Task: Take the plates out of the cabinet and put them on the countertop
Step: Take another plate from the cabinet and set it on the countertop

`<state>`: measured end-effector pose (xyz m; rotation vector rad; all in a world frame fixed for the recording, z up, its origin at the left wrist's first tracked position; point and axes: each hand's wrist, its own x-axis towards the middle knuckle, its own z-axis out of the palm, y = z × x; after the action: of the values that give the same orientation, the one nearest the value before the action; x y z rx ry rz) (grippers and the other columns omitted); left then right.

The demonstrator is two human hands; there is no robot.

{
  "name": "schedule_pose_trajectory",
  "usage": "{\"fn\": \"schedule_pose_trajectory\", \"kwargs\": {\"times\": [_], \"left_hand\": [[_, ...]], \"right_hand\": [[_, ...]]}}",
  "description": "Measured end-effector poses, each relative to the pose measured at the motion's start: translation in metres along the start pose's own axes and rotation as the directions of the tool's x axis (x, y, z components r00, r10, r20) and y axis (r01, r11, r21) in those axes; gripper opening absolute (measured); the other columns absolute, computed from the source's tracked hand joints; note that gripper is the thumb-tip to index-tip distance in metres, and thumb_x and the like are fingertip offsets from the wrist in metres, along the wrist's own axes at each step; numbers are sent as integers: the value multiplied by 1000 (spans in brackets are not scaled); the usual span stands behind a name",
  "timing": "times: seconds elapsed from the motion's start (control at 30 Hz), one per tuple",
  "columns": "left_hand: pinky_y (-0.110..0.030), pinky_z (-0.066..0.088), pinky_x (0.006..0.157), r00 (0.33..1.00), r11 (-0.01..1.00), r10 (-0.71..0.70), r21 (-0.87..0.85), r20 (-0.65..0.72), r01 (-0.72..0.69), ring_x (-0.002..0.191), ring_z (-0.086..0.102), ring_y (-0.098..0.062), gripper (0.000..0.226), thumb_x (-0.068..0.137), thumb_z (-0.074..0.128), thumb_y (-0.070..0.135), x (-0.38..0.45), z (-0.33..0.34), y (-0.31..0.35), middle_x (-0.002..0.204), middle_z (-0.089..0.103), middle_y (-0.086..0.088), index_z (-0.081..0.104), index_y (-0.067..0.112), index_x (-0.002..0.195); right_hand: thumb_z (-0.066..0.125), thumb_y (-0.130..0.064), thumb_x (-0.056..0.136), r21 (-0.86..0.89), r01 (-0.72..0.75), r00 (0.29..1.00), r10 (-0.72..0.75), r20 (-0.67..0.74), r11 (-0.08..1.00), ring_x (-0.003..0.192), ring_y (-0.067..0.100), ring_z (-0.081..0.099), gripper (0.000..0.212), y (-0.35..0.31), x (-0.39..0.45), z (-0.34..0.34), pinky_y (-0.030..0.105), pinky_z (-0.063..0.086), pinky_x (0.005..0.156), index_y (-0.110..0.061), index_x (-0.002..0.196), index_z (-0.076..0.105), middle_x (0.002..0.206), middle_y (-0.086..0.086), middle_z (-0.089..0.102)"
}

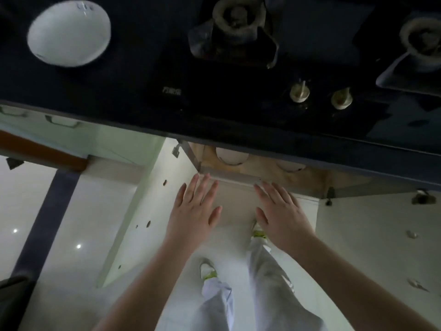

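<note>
Both forearms reach down from the viewer toward the open cabinet (262, 173) under the dark bench (119, 91). One white plate (69, 34) already sits up there beside the hob, likely the first moved. Left hand (193, 211) and right hand (284, 211) hang flat, fingers (202, 185) spread and empty, probably readying a two-handed lift. Two plates (231, 156) lie on the shelf just beyond the fingertips, untouched.

One head-worn wide-angle camera looks steeply downward from above the counter (95, 91), facing its front edge. The dark counter with its built-in stove (238, 32) fills the upper part of the view, close below the lens. The open cabinet (262, 173) under the front edge appears mid-frame. The floor (71, 211) occupies the lower part, farther off. Straight edges bow from lens distortion.
</note>
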<state>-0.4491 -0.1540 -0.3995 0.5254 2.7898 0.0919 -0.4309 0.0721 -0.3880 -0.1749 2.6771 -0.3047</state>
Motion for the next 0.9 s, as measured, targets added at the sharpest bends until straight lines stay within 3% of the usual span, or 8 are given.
{"fn": "schedule_pose_trajectory", "kwargs": {"times": [0.23,0.33,0.57,0.73,0.9], "left_hand": [[-48,21,119,1000,1000,14,16,2,-14,150,22,-30,66,99,19,50,36,64,-26,161,29,-9,34,16,154],[-45,17,119,1000,1000,-14,-10,-5,14,149,22,-30,64,99,21,48,52,96,-29,161,30,-9,34,16,154],[-40,-3,122,996,994,-70,-81,56,75,153,-3,-24,67,99,12,53,87,176,-30,167,4,-3,8,25,159],[-50,14,122,998,994,-67,-87,9,68,151,17,-31,65,100,22,52,136,223,-34,162,27,-8,26,19,156],[-47,10,121,999,999,-41,-28,20,42,151,11,-31,75,94,20,63,197,293,-47,165,16,-3,14,25,158]], "right_hand": [[25,-45,101,52,-43,999,44,-8,998,150,18,2,60,-4,51,73,32,-4,116,-27,155,7,165,-3,6],[22,-47,101,44,-56,998,56,-9,997,151,18,1,59,4,73,95,33,-2,116,-30,155,4,165,-3,5],[20,-49,100,-19,-15,1000,15,-10,1000,150,19,5,60,27,133,138,35,2,117,-27,154,6,164,-3,7],[21,-47,100,-116,26,1000,-26,1,993,150,21,8,60,54,186,176,41,10,119,-26,155,8,164,0,8],[24,-43,100,-225,31,999,-35,-15,974,150,19,7,58,94,234,219,40,9,119,-27,155,13,164,-3,8]]}}
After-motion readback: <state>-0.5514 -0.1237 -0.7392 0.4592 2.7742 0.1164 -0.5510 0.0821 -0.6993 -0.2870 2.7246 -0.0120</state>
